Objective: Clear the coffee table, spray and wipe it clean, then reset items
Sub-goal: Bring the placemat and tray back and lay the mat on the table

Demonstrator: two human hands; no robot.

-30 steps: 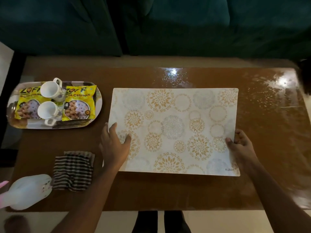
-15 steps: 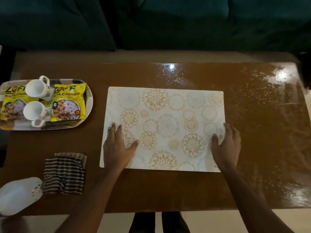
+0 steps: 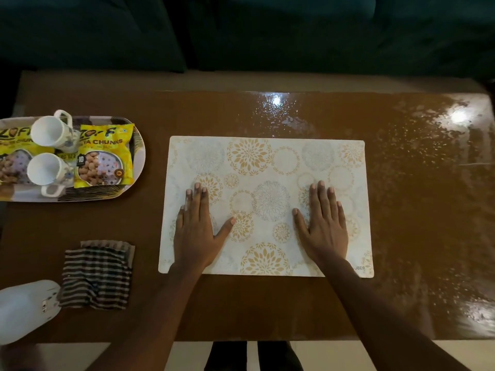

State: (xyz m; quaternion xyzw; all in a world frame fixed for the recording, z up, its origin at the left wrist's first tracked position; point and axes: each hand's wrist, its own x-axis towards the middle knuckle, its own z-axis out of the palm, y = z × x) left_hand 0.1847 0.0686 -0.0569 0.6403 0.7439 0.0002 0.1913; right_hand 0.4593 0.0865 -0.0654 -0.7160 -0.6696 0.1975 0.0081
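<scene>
A white placemat (image 3: 267, 162) with gold and grey flower circles lies flat in the middle of the brown coffee table (image 3: 415, 210). My left hand (image 3: 197, 226) presses flat on its left half, fingers straight. My right hand (image 3: 322, 223) presses flat on its right half, fingers straight too. A striped cloth (image 3: 97, 274) lies folded at the front left. Beside it, at the left edge, lies a white spray bottle (image 3: 24, 309).
An oval tray (image 3: 138, 167) at the far left holds two white mugs (image 3: 47, 167) and yellow snack packets (image 3: 107, 156). The table's right part shines wet. A dark sofa (image 3: 241, 30) runs along the far side. My legs show below the near edge.
Both hands slid inward and further onto the placemat, from its lower corners to flat on its surface. The placemat has settled square on the table.
</scene>
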